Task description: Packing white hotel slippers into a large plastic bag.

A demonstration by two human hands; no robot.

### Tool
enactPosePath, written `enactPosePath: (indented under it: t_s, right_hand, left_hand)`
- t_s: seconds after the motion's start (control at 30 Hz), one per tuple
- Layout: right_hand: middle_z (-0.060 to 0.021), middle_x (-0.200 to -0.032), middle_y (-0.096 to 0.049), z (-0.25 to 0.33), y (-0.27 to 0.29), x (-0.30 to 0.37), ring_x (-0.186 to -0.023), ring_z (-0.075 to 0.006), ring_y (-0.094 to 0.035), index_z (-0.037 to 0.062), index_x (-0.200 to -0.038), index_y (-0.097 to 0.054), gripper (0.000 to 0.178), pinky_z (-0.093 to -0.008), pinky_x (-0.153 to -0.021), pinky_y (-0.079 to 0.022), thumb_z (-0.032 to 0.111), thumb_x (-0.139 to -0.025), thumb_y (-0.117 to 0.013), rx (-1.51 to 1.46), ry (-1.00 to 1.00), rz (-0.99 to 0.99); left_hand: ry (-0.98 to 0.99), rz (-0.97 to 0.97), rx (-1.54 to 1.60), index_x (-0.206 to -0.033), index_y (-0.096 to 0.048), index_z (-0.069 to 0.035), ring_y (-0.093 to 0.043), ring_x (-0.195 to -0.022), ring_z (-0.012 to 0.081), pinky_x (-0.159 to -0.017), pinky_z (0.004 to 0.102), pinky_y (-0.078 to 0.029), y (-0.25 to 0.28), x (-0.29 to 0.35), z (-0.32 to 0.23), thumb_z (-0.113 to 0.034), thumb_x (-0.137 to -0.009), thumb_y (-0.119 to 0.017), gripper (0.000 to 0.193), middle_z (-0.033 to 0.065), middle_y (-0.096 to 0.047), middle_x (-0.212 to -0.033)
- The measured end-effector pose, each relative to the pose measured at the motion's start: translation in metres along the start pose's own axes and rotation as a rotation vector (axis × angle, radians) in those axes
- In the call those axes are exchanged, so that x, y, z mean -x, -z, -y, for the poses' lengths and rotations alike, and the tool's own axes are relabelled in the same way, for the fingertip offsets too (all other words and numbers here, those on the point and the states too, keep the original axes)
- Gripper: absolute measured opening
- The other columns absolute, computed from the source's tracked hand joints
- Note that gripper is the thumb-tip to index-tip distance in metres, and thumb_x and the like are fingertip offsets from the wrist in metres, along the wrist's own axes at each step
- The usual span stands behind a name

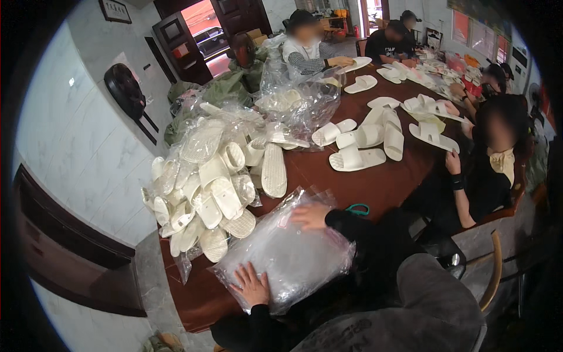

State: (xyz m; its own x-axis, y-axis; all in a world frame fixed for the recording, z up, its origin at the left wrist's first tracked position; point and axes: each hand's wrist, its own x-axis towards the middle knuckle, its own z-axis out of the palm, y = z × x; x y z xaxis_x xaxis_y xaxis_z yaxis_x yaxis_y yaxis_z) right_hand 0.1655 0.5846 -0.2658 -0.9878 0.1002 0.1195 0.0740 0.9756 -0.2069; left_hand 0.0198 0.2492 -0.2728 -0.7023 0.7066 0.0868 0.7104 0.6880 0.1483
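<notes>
A stack of clear plastic bags (293,258) lies at the table's near edge. On its near left part rests my left hand (252,286), open, with the fingers spread flat on the plastic. Across the far side of the stack lies my right hand (311,216), also open, its fingers stretched out over the film. Just beyond the bags rises a heap of cream slide sandals (214,188), some of them wrapped in clear plastic. Green-handled scissors (358,209) lie close to my right forearm, their blades hidden.
Loose cream slides (356,158) lie farther along the brown table (311,176). Plastic-wrapped slides and large bags (299,97) crowd its far left side. Several people sit around it; one at the right holds a slide (434,138). A wooden chair arm (495,270) stands at right.
</notes>
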Motion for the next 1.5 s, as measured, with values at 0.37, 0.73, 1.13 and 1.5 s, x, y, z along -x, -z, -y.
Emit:
enactPosePath:
  t_s: [0.37,0.73,1.13,1.5]
  right_hand:
    - [-0.0174,-0.118,-0.057,-0.201,0.116,-0.06,-0.106,-0.0379,-0.057,0.0057,-0.114,-0.058,0.03,-0.0475,-0.089,-0.046,0.012,-0.085,-0.057,-0.164,-0.998,-0.715]
    - [-0.0164,-0.143,-0.042,-0.281,0.098,-0.135,-0.109,-0.0406,-0.056,0.0128,-0.132,-0.05,0.051,-0.0477,-0.092,-0.046,0.009,-0.082,-0.057,0.117,-0.758,-0.576]
    - [-0.018,-0.098,-0.062,-0.329,0.151,-0.038,-0.089,-0.0358,-0.061,0.0077,-0.109,-0.062,0.024,-0.0462,-0.076,-0.049,0.016,-0.086,-0.06,0.255,-0.858,-0.793]
    - [-0.0089,-0.085,-0.061,-0.062,0.263,0.071,-0.071,-0.0259,-0.06,0.0138,-0.117,-0.065,0.028,-0.0355,-0.063,-0.048,0.017,-0.09,-0.061,0.015,-0.337,-0.663]
  left_hand:
    - [0.039,0.053,-0.033,-0.15,-0.032,-0.013,-0.014,-0.147,0.0352,-0.114,0.0614,-0.002,0.012,-0.007,-0.003,-0.046,-0.092,-0.049,0.069,0.0144,-0.025,-0.157]
    - [0.024,0.127,-0.279,-0.149,-0.033,-0.014,-0.024,-0.143,0.0357,-0.111,0.063,-0.017,0.033,-0.004,-0.013,-0.051,-0.094,-0.045,0.068,0.0162,-0.031,-0.154]
    - [-0.02,0.121,-0.326,-0.15,-0.031,-0.014,-0.025,-0.143,0.0335,-0.111,0.0572,-0.023,0.042,-0.014,-0.027,-0.052,-0.095,-0.042,0.068,0.0161,-0.03,-0.155]
    - [0.031,-0.135,0.166,-0.142,-0.035,0.003,-0.02,-0.145,0.0371,-0.114,0.0627,-0.003,0.003,0.004,0.008,-0.049,-0.086,-0.057,0.079,0.0201,-0.036,-0.148]
